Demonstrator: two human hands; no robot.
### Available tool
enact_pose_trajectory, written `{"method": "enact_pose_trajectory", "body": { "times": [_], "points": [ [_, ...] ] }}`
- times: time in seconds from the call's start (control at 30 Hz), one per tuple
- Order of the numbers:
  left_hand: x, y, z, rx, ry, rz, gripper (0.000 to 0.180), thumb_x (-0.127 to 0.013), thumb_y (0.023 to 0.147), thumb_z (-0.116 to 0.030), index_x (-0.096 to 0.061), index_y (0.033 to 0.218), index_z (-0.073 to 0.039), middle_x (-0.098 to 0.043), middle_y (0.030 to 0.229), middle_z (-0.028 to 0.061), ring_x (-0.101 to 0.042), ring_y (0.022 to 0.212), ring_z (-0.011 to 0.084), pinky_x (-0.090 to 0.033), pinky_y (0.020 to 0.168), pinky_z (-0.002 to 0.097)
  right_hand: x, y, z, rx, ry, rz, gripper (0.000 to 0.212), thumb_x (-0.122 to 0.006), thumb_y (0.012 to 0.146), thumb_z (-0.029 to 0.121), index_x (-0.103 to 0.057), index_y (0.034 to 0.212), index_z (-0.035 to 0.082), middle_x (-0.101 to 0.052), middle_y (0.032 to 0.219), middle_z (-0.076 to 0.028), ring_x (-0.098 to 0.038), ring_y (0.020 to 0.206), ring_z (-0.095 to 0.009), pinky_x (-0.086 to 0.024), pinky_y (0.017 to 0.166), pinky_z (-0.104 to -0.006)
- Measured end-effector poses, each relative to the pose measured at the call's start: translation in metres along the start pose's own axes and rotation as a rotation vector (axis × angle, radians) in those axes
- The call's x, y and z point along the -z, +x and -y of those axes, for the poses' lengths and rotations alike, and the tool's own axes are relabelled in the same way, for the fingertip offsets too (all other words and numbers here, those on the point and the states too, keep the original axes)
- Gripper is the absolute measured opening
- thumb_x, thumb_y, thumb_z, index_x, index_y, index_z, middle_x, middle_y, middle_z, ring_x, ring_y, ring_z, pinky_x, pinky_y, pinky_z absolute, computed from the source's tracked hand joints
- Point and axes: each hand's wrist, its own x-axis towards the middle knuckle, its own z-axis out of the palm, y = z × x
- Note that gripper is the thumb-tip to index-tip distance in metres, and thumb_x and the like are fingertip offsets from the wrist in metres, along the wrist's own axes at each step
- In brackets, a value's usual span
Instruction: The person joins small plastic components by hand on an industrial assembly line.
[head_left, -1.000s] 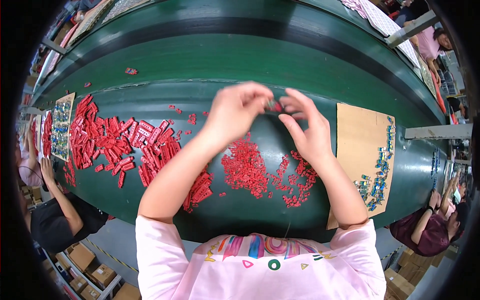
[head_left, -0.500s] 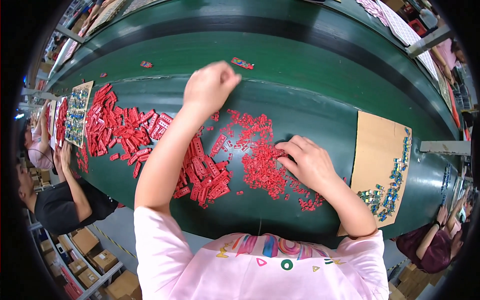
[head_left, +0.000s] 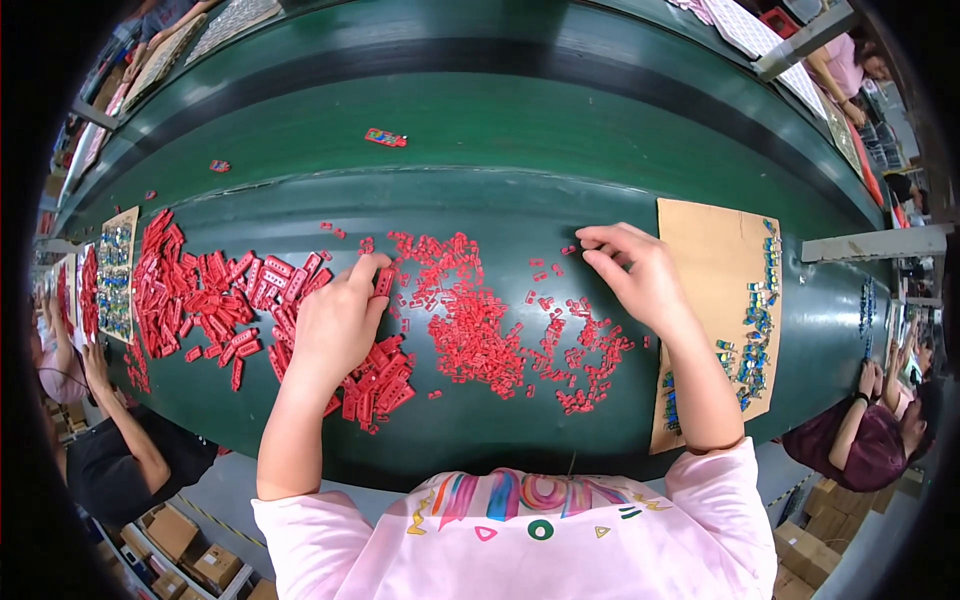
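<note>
My left hand point(head_left: 345, 318) is over the long red plastic pieces point(head_left: 375, 385), its thumb and forefinger closed around one long red piece point(head_left: 384, 281). To its right spreads a loose heap of small red plastic parts point(head_left: 475, 335). Past the heap, my right hand point(head_left: 640, 272) hovers low above the dark green tabletop. Its fingers are half bent, with a gap between thumb and forefinger. A tiny red part point(head_left: 568, 249) lies just beside those fingertips.
More long red pieces point(head_left: 205, 290) cover the left side. On the right is a cardboard sheet point(head_left: 705, 260) with small blue-green parts point(head_left: 757, 320). A coloured red item point(head_left: 386, 138) sits on the green belt point(head_left: 560, 120) beyond. Co-workers sit at both sides.
My left hand has come back from the belt's edge and now grips a long red piece. My right hand has left the heap, moving away and rightward. Some small parts are more spread out.
</note>
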Motion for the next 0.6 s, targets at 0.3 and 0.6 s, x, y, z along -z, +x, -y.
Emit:
{"method": "enact_pose_trajectory", "body": {
  "times": [0.3,0.6],
  "points": [
    [0.001,0.026,-0.043,0.133,-1.037,0.129,0.024,-0.067,0.085,0.004,-0.065,0.107,-0.004,-0.068,0.083,0.0055,-0.065,0.068,0.0147,-0.050,0.061,0.0253,-0.027,0.003,0.006,0.402,-0.310,-0.049,0.016,-0.071,0.081,0.009,-0.073,0.097,0.007,-0.069,0.092,-0.004,-0.064,0.078,-0.021,-0.052,0.072,-0.0303],
    [-0.034,0.027,-0.059,0.203,-1.455,0.168,0.024,-0.066,0.086,0.009,-0.069,0.108,0.002,-0.072,0.092,0.0081,-0.069,0.078,0.0125,-0.054,0.071,0.0206,-0.039,0.006,0.016,0.416,-0.595,0.032,0.013,-0.073,0.078,0.007,-0.073,0.091,0.007,-0.068,0.091,-0.003,-0.064,0.080,-0.019,-0.052,0.072,-0.0288]
  ]
}}
